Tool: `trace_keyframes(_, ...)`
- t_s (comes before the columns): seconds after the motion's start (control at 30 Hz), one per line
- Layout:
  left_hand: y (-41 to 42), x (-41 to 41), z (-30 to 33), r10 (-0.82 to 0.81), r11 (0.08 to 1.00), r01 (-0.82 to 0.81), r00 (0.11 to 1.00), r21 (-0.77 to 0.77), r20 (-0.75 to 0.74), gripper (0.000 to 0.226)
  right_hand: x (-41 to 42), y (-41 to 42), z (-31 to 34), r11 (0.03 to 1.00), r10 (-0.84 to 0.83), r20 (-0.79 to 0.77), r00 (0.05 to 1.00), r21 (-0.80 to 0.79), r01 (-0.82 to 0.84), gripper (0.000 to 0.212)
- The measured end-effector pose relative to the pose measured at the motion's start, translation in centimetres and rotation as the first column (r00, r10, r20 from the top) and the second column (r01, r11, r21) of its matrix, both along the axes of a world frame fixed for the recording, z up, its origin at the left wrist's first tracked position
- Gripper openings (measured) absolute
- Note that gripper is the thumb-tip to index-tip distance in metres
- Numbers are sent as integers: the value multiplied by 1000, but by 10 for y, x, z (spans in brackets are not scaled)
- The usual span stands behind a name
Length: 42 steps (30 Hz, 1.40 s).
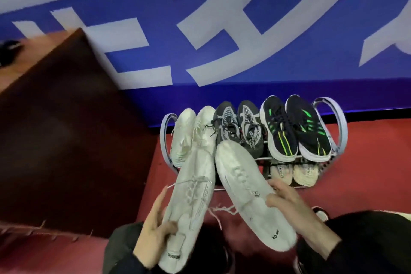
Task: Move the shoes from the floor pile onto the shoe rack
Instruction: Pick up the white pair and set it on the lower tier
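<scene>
Fingers of each hand, left hand (pixel 153 236) and right hand (pixel 295 211), grip one white shoe; heel writing unreadable.

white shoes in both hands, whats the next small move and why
Probably carry both forward and down to the lower shelf. The left hand grips one white shoe, the right hand the other white shoe, toes aimed at the shoe rack. Three pairs fill its top row; below, only the tan pair shows, with space to its left.

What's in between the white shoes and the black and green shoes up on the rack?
In the head view, a grey pair sits between the white pair and the black-and-green pair on the rack's top.
</scene>
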<state>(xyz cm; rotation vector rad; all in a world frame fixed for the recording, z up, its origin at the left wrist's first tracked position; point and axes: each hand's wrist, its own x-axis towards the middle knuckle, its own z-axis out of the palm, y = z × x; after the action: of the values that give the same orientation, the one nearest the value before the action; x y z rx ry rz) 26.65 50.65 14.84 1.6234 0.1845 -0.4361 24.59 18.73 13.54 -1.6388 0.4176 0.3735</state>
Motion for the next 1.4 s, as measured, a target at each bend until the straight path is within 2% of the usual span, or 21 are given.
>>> trace_keyframes(0.1,6,2,0,48,994,-49,999,-103,-12,78,6,9,-17,998,53,-71,996,-32,-56,30)
trace_keyframes(0.17,3,5,-1,106,971,-122,990,-204,-90,58,9,15,-29,996,72,-110,991,-52,-78,27)
trace_keyframes(0.23,-5,5,0,141,960,-163,984,-229,-110,44,12,22,-42,997,72,-155,985,-28,-77,24)
trace_keyframes(0.37,-18,13,10,84,979,-94,994,-182,-65,43,14,39,-52,979,193,-240,951,-11,-202,27)
trace_keyframes(0.47,-10,18,24,200,953,-212,977,-216,-76,26,15,54,-68,950,303,-320,898,21,-313,26)
trace_keyframes(0.5,-7,18,25,258,932,-272,962,-240,-88,32,15,60,-76,950,305,-358,882,44,-310,31)
trace_keyframes(0.57,0,11,25,289,917,-290,956,-274,-46,51,17,76,-95,958,280,-447,850,77,-275,43)
trace_keyframes(0.67,13,12,7,324,927,-327,945,-184,-52,57,32,103,-134,979,201,-600,774,95,-181,31)
trace_keyframes(0.7,19,13,-6,346,924,-356,934,-137,-92,53,40,109,-148,982,186,-643,743,98,-161,38)
trace_keyframes(0.77,23,10,-31,341,935,-352,923,-33,-181,44,52,116,-195,985,170,-663,729,112,-129,44)
trace_keyframes(0.87,18,9,-70,274,962,-256,918,100,-287,41,72,128,-224,992,108,-685,720,124,-31,30)
trace_keyframes(0.97,17,19,-114,251,966,-208,897,154,-364,46,83,136,-240,982,70,-673,736,178,70,22)
trace_keyframes(1.1,25,33,-170,315,944,-238,854,229,-413,51,88,134,-259,979,80,-665,742,193,68,30)
trace_keyframes(1.23,23,42,-198,374,927,-297,764,229,-526,42,99,130,-271,987,58,-643,764,151,51,50)
trace_keyframes(1.3,21,48,-203,378,926,-295,752,236,-540,37,110,130,-278,992,50,-611,790,120,30,56)
trace_keyframes(1.4,22,49,-213,420,904,-297,746,307,-517,36,125,138,-278,995,-28,-609,793,58,79,51)
